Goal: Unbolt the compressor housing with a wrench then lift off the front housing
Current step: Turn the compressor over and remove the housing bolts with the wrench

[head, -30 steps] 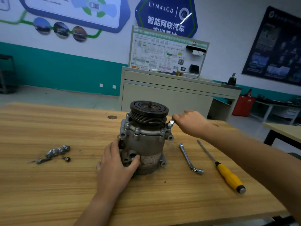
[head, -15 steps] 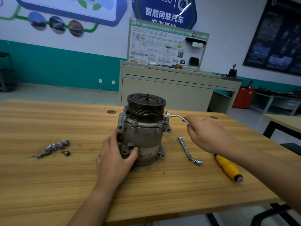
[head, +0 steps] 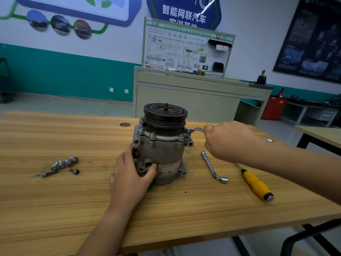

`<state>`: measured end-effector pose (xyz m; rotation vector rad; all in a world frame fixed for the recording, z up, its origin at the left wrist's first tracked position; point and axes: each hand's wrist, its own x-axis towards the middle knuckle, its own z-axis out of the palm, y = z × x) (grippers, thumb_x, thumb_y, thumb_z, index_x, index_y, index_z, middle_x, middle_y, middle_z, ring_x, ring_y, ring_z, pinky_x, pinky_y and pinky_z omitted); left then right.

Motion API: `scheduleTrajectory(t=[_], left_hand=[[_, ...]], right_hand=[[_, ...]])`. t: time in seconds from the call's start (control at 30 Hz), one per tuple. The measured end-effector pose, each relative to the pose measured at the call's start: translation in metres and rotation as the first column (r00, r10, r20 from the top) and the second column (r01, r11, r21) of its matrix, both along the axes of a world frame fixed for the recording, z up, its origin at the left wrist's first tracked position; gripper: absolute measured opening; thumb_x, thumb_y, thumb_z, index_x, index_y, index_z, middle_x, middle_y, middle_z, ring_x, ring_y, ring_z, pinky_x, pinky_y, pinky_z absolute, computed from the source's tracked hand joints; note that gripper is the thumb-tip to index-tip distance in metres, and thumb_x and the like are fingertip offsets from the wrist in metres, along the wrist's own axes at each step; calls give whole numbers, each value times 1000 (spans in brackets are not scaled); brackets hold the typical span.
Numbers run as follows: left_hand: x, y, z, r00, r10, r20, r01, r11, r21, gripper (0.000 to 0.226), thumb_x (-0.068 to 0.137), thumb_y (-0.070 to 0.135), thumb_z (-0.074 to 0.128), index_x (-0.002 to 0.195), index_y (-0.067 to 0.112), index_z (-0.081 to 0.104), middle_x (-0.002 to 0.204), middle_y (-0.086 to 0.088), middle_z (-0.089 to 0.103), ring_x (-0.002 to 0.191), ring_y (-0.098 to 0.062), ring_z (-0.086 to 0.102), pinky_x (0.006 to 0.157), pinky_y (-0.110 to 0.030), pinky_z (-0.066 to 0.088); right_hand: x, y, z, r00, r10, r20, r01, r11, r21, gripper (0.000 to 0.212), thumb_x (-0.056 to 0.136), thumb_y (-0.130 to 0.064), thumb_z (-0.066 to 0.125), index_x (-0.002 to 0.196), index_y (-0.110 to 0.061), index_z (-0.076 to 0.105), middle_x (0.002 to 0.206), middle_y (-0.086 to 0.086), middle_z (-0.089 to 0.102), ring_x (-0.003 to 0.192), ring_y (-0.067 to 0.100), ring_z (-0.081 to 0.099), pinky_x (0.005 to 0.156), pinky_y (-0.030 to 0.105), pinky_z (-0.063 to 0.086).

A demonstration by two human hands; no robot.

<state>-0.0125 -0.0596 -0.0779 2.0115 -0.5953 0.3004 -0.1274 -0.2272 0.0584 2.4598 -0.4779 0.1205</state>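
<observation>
Head view: right hand (head: 227,141) grips a bent silver wrench (head: 196,129), its socket on a top bolt of the upright grey metal compressor (head: 162,145). Left hand (head: 130,177) clasps the compressor's lower side on the wooden table (head: 55,200).

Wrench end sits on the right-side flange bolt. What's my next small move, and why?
Probably swing the wrench handle to loosen that bolt: the right hand grips the wrench, its end sits on the bolt head, and the left hand braces the compressor.
</observation>
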Motion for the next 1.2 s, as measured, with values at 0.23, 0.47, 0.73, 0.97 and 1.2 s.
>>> scheduleTrajectory(t=[0.23,0.47,0.73,0.97,1.2], left_hand=[[0,-1,2,1000,-14,-12,14,1000,-3,76,79,42,66,142,19,29,139,-1,39,129,-19,37,103,-51,35],[-1,0,0,1000,7,-13,-7,1000,2,78,77,45,66,142,21,30,148,0,20,135,-21,26,107,-51,33],[1,-1,-2,999,-6,-35,5,1000,-16,79,77,42,68,142,18,30,150,-2,16,136,-24,24,109,-48,31],[2,-2,-3,999,-21,-39,20,999,-34,79,78,40,68,143,17,29,149,-2,19,136,-23,24,109,-48,30],[3,-2,-4,999,-25,-43,23,999,-35,79,78,41,67,143,19,28,145,-2,26,133,-21,31,107,-49,33]], right_hand=[[25,-49,10,989,95,-112,-108,986,-124,27,92,-5,42,117,-12,39,65,-2,43,51,12,41,43,24,28],[76,-67,-18,906,372,201,-375,927,-24,34,95,-4,37,127,-3,48,128,16,54,115,28,51,106,33,25],[16,-31,-21,690,33,723,-459,792,403,28,99,-21,37,122,-10,47,68,7,59,59,24,59,55,43,51],[-12,-8,-33,962,-9,273,-66,962,265,42,94,-11,36,135,-20,33,60,-3,42,56,16,46,43,27,32],[-4,9,-6,999,38,1,-38,993,-109,48,90,-2,44,135,3,27,57,2,30,44,14,31,35,25,23]])
